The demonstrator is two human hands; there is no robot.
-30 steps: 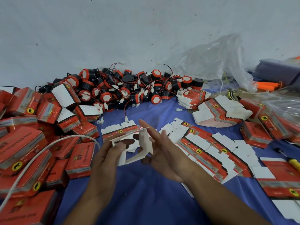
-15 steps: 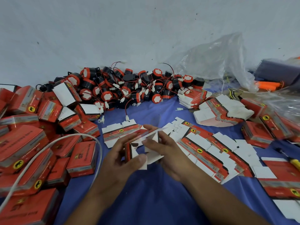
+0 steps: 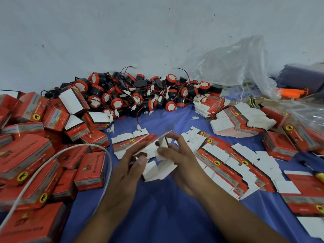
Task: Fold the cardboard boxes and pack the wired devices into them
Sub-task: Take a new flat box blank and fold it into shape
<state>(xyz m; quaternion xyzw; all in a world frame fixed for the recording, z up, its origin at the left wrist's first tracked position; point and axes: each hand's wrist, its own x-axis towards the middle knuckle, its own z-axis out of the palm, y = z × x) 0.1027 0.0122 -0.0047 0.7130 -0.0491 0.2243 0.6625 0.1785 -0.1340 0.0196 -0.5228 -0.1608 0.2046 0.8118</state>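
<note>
Both hands are on the job in the centre of the view. The left hand [image 3: 125,166] and the right hand [image 3: 184,157] share one half-folded box [image 3: 154,171], held just above the blue tabletop [image 3: 157,211]. The left hand grips it from the left, thumb laid over a white flap and fingers curled round the far side. The right hand pinches an upright white flap between thumb and curled fingers. The box shows its plain white inside towards the camera, with a sliver of red print along its top edge, and its lower flaps hang open.

Just behind the hands lies a flat box blank [image 3: 126,142], printed side up. To the right, more flat blanks [image 3: 228,163] fan out in an overlapping row, and a thicker stack of blanks [image 3: 242,121] sits further back.

At the back, against the pale wall, sits the heap of wired devices [image 3: 140,97]: black and red round bodies, tangled red and black leads, white plugs. One lead trails forward towards the blank.

The left side is crowded with finished red boxes [image 3: 26,155], piled at all angles, a few showing white ends. A white cable [image 3: 52,157] loops across them. A crumpled clear plastic bag [image 3: 236,67] stands at the right rear, and a yellow-handled screwdriver [image 3: 318,176] lies at the right edge.
</note>
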